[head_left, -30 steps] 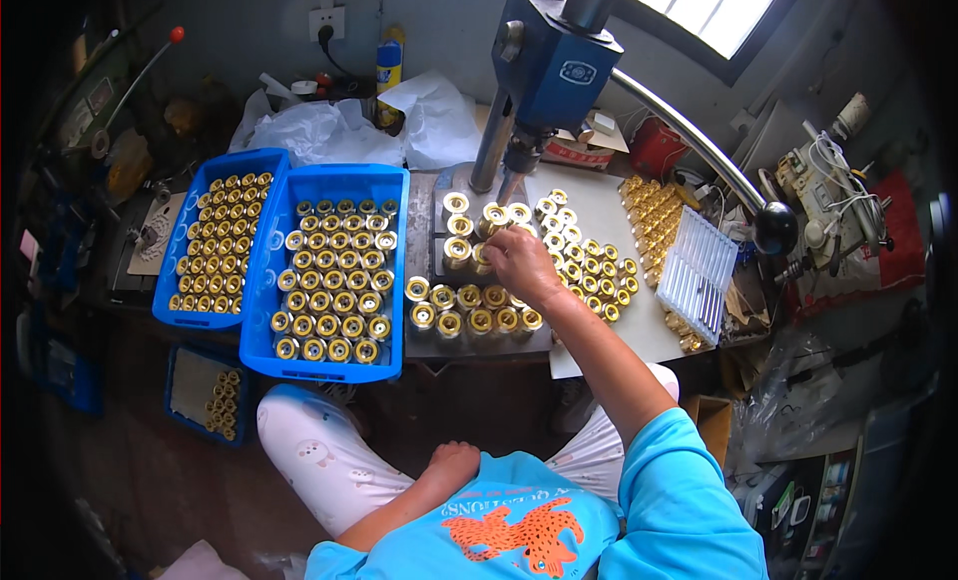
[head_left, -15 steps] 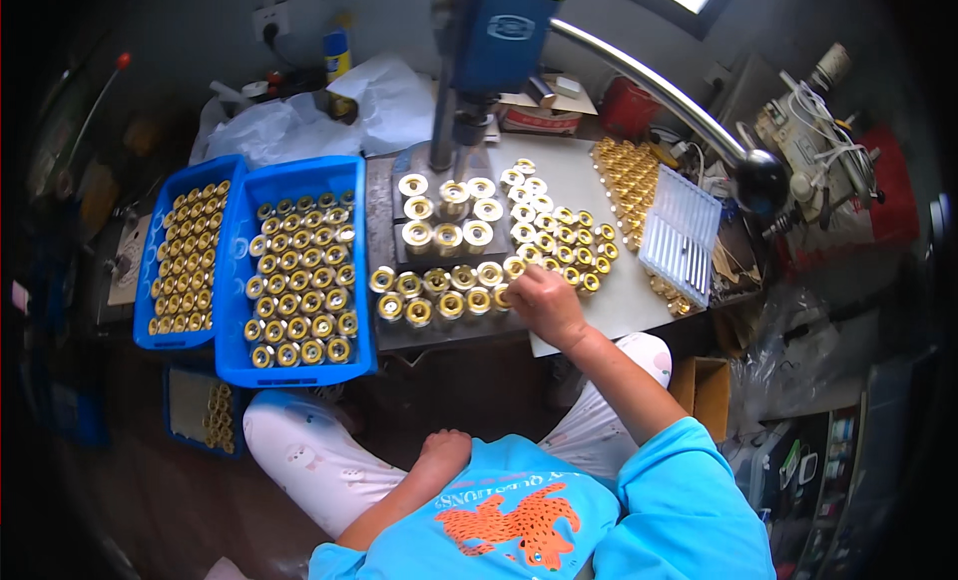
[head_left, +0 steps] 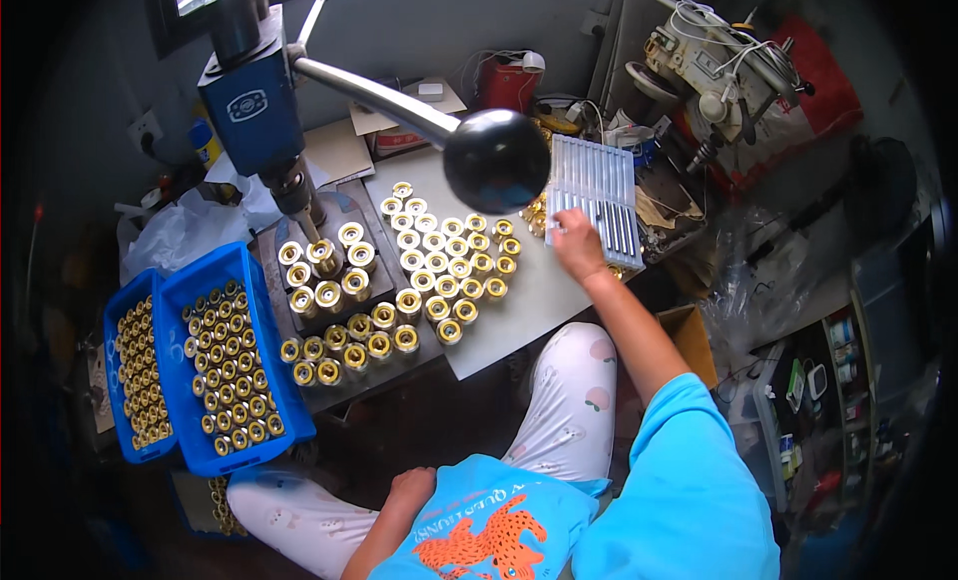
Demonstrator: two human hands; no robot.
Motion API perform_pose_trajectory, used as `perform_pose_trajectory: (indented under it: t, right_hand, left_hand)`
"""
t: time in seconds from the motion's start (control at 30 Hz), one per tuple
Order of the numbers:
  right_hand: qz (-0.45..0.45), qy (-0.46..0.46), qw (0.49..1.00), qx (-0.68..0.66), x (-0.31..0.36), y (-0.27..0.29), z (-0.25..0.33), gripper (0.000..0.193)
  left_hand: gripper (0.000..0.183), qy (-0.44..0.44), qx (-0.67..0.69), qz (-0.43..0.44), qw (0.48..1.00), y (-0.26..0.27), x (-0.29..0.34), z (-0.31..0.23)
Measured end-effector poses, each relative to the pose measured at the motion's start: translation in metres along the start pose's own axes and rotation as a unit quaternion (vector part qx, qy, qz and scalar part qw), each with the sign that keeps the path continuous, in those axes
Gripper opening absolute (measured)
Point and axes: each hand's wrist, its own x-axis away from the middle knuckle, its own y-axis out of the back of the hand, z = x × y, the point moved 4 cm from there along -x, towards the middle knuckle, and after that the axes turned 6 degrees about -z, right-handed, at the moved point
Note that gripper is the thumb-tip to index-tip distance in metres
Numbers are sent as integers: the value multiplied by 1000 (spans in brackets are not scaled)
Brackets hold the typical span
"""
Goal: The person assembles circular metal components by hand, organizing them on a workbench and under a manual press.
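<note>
My right hand (head_left: pixel 579 246) reaches to the left side of a clear plastic box (head_left: pixel 594 166), fingers drawn together. What they hold, if anything, is hidden. Several metal pins (head_left: pixel 621 228) lie side by side in that box. Gold-coloured small parts (head_left: pixel 536 216) show beside it, partly behind the lever knob. My left hand (head_left: pixel 411 488) rests on my lap against my shirt, fingers curled, with nothing seen in it. Round brass fittings (head_left: pixel 459 268) stand in rows on the pale board. More brass fittings (head_left: pixel 327 295) stand on the press base, one beneath the spindle.
A blue hand press (head_left: pixel 249 101) stands at the back left; its lever ends in a large black knob (head_left: pixel 497 163) over the board. Two blue trays (head_left: pixel 205 460) hold brass fittings at the left. A cream-coloured machine (head_left: pixel 714 66) with cables stands at the back right. A cardboard box (head_left: pixel 689 340) sits below the table edge.
The view has turned to the right. My right hand has left the front row of brass fittings and moved right to the clear box. My left hand stays on my lap.
</note>
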Motion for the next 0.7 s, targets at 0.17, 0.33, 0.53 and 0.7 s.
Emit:
perform_pose_trajectory:
  t: [0.17, 0.33, 0.53, 0.7]
  right_hand:
    - [49, -52, 985, 158, -38, -4, -132, 35]
    - [118, 26, 985, 124, -60, -7, -146, 29]
    - [180, 53, 976, 111, -70, -4, -142, 30]
    - [22, 12, 1000, 9, -49, 13, -96, 32]
  left_hand:
    - [30, 21, 22, 33, 999, -17, -12, 8]
    - [30, 50, 59, 47, 996, -28, -16, 15]
    - [29, 79, 73, 60, 992, -29, -20, 11]
    - [28, 50, 45, 62, 996, -29, -22, 8]
